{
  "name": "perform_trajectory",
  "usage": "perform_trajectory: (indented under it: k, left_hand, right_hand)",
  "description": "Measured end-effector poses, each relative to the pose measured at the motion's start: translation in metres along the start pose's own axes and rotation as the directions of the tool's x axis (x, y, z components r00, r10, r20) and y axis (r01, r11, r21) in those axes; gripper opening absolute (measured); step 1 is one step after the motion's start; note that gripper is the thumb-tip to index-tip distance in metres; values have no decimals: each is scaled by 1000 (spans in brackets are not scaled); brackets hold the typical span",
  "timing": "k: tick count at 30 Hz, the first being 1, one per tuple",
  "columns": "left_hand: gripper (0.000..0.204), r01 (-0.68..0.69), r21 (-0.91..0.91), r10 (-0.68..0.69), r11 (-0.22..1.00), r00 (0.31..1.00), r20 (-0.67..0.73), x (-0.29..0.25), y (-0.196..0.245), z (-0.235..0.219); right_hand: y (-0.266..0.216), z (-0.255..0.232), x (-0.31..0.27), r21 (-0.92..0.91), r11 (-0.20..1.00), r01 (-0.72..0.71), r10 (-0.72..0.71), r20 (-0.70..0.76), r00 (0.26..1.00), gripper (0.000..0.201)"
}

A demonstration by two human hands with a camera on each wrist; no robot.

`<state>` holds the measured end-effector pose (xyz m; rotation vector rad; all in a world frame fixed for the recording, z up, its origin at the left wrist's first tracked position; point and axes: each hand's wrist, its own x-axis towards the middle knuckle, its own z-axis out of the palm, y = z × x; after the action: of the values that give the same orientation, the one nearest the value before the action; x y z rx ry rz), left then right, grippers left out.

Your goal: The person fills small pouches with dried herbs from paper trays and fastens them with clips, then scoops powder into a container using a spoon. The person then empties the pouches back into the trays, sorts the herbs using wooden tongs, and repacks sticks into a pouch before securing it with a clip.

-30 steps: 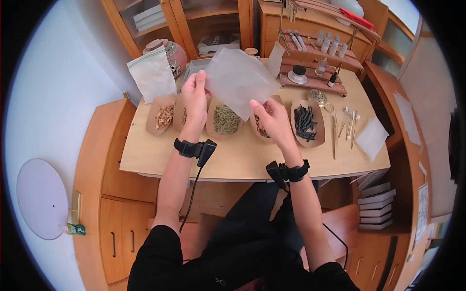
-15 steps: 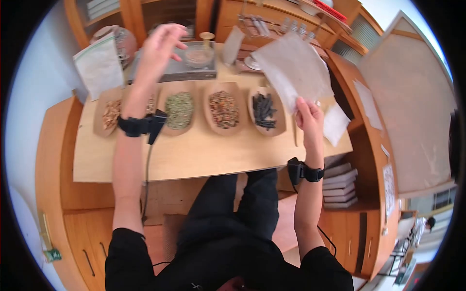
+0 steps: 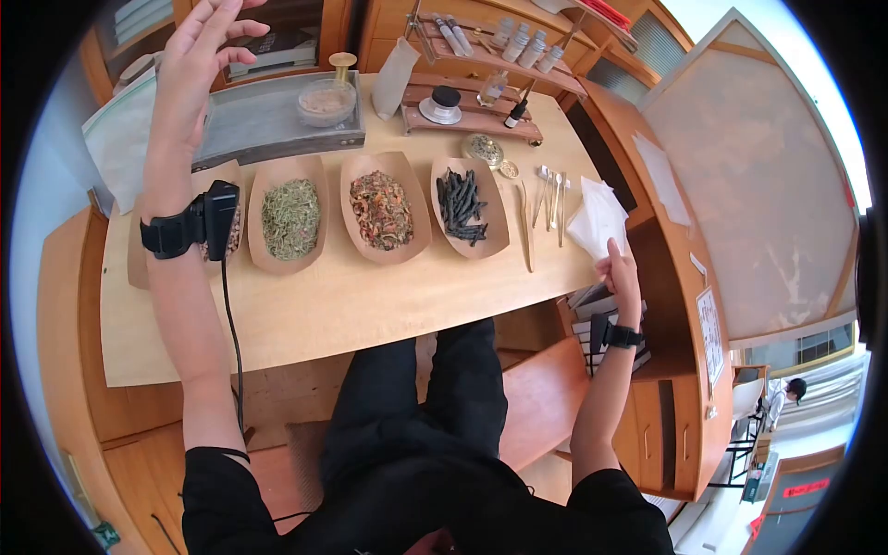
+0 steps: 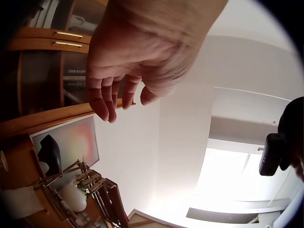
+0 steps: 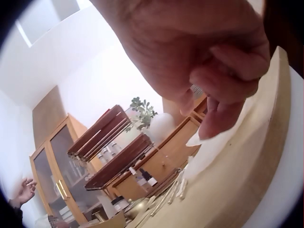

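At the table's right edge my right hand (image 3: 625, 279) is at the near corner of thin, whitish translucent sheets (image 3: 594, 215). One finger lies over the sheets there in the head view. The right wrist view shows the other fingers of this hand (image 5: 204, 61) curled in, a fingertip right at the white sheet edge (image 5: 209, 148); I cannot tell whether it pinches the sheet. My left hand (image 3: 192, 79) is raised above the table's left side, fingers loosely bent, holding nothing. Its palm and hanging fingers show in the left wrist view (image 4: 142, 57).
Paper trays hold green dried herb (image 3: 290, 220), a mixed dried blend (image 3: 381, 211) and dark sticks (image 3: 461, 205). Slim tools (image 3: 548, 203) lie left of the sheets. Behind are a grey tray (image 3: 250, 116) with a clear round dish (image 3: 326, 104) and a wooden rack (image 3: 481, 118) of small bottles.
Both hands held up a translucent sheet; the left let go and moved up and left. The right carried the sheet rightward and down onto the pile. The head view swung right.
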<state>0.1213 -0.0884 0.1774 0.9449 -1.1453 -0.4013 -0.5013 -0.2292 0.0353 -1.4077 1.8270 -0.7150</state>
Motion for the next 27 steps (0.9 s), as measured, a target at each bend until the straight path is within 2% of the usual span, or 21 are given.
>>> perform_trajectory:
  k: [1, 2, 3, 4, 5, 6, 7, 9, 10, 12, 13, 14, 15, 16, 19, 21, 23, 24, 25, 27]
  left_hand:
    - [31, 4, 2, -4, 1000, 1000, -6, 1, 1, -5]
    - [31, -18, 15, 18, 1000, 1000, 5, 1, 2, -12]
    - [32, -38, 29, 38, 999, 999, 23, 2, 2, -16]
    - [32, -31, 38, 30, 999, 999, 29, 3, 2, -20]
    - [32, -25, 38, 24, 999, 999, 33, 4, 2, -23]
    - [33, -23, 38, 22, 999, 999, 37, 5, 4, -26]
    - [33, -21, 46, 20, 999, 999, 40, 5, 5, -27]
    - [34, -19, 105, 12, 994, 998, 65, 2, 7, -29]
    - [34, -18, 109, 13, 994, 999, 52, 0, 9, -29]
    - [32, -75, 158, 61, 985, 994, 91, -5, 17, -25]
    - [32, -72, 170, 60, 983, 995, 76, -10, 27, -19]
    - [29, 35, 272, -36, 962, 999, -2, -16, 42, -10]
    - [27, 150, 362, -127, 920, 988, -87, -21, 51, -3]
    - [27, 160, 373, -134, 914, 986, -94, -24, 54, 1]
    - [26, 96, 429, -56, 898, 993, -105, -29, 61, 5]
    - [25, 35, 526, -32, 850, 999, -15, -33, 65, 7]
    - [26, -4, 533, -19, 846, 999, 37, -33, 62, 4]
    - [26, -48, 541, -1, 840, 996, 90, -33, 61, 1]
    - [26, -48, 534, -4, 844, 995, 97, -32, 62, 1]
    - [33, -14, 640, -120, 768, 979, 165, -29, 64, -2]
  right_hand:
    - [-4, 0, 0, -5, 1000, 1, -1, 5, 1000, 50]
    - [-6, 1, 0, -105, 981, 163, -172, -93, 981, 47]
    - [-5, 1, -2, -212, 929, 303, -341, -173, 924, 44]
    - [-11, 3, -2, -205, 933, 296, -331, -167, 929, 44]
    - [-23, 5, 2, -307, 847, 434, -508, -229, 830, 36]
    - [-31, 9, 8, -412, 731, 544, -668, -269, 694, 30]
    - [-35, 13, 18, -405, 735, 544, -665, -268, 697, 30]
    - [-39, 15, 38, -446, 710, 545, -656, -137, 742, 30]
    - [-35, 14, 47, -446, 702, 555, -663, -127, 738, 30]
    - [-17, 17, 70, -562, 634, 531, -564, 134, 815, 40]
    - [-7, 20, 80, -584, 623, 520, -540, 159, 826, 42]
    - [-7, 20, 80, -579, 617, 533, -544, 175, 821, 42]
    - [-8, 20, 78, -538, 674, 506, -502, 169, 848, 42]
    - [-9, 21, 76, -496, 729, 472, -455, 165, 875, 42]
    - [-18, 20, 63, -499, 721, 481, -501, 105, 859, 39]
    - [-26, 17, 52, -518, 699, 493, -538, 74, 840, 38]
    - [-39, 20, 36, -521, 656, 546, -633, 15, 774, 34]
    - [-47, 22, 27, -527, 658, 538, -627, 12, 779, 34]
    - [-58, 27, 14, -496, 666, 557, -622, 41, 782, 33]
    - [-71, 38, -3, -435, 654, 619, -647, 102, 756, 30]
